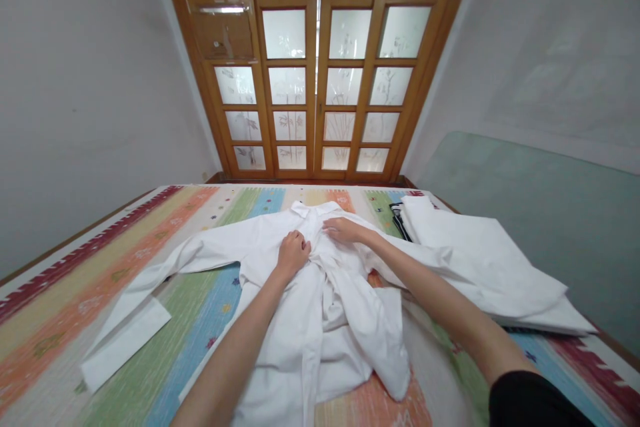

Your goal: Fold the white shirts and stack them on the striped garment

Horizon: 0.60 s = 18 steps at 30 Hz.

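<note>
A white long-sleeved shirt [280, 347] lies spread before me, collar at the far end and front upward. Its left-side sleeve [131, 293] stretches out with the cuff turned across. The right front panel is bunched and folded over itself near the middle. My left hand [294, 251] is closed on the shirt's front opening, fingers curled into the cloth. Just to its right and a little farther off, my right hand [343, 230] rests on the shirt below the collar [314, 209], fingers stretched out to the left. Its thumb is not clearly visible.
Folded white cloth [480, 260] lies to the right, with a black-and-white striped item [399, 219] beside its far left edge. Beneath everything is a colourful striped bedspread [150, 247]. Wooden doors with glass panes [315, 80] stand beyond, between pale walls.
</note>
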Each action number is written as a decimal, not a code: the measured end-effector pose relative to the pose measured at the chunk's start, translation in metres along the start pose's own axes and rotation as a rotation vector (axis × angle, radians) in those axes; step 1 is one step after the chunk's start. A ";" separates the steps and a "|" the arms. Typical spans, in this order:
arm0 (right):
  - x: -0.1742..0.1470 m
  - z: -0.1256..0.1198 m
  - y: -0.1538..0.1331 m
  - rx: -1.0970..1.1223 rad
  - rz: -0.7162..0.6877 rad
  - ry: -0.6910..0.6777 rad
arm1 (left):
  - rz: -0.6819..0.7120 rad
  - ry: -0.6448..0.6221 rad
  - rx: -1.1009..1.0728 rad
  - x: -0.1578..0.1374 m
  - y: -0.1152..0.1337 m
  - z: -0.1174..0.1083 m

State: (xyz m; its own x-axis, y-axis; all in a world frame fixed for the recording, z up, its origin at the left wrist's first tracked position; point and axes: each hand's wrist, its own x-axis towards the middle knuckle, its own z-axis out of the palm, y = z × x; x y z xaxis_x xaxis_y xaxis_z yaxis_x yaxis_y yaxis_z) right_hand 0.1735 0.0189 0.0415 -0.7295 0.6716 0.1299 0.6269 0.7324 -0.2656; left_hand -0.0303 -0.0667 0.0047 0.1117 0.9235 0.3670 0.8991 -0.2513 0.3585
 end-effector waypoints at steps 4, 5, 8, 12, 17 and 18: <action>-0.074 -0.029 -0.023 0.218 0.001 0.027 | 0.040 -0.155 -0.021 -0.011 -0.003 -0.021; -0.094 -0.035 -0.031 0.291 0.009 0.023 | 0.052 -0.205 -0.044 -0.015 -0.006 -0.028; -0.153 -0.049 -0.053 0.461 0.013 -0.011 | 0.087 -0.299 -0.095 -0.031 -0.018 -0.052; -0.214 -0.040 -0.068 0.427 -0.034 -0.060 | 0.123 -0.271 -0.158 -0.068 -0.041 -0.089; -0.246 -0.003 -0.067 0.305 0.046 0.070 | 0.162 -0.285 -0.199 -0.137 -0.076 -0.137; -0.247 0.003 -0.067 0.297 0.056 0.111 | 0.156 -0.275 -0.183 -0.152 -0.083 -0.145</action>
State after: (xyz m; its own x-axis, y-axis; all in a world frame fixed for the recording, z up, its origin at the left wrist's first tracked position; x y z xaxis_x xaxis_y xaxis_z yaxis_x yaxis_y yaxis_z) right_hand 0.3107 -0.1961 0.0241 -0.6519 0.7298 0.2060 0.5462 0.6403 -0.5400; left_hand -0.1835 -0.2281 0.0440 0.3734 0.9071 0.1942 0.7742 -0.4201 0.4734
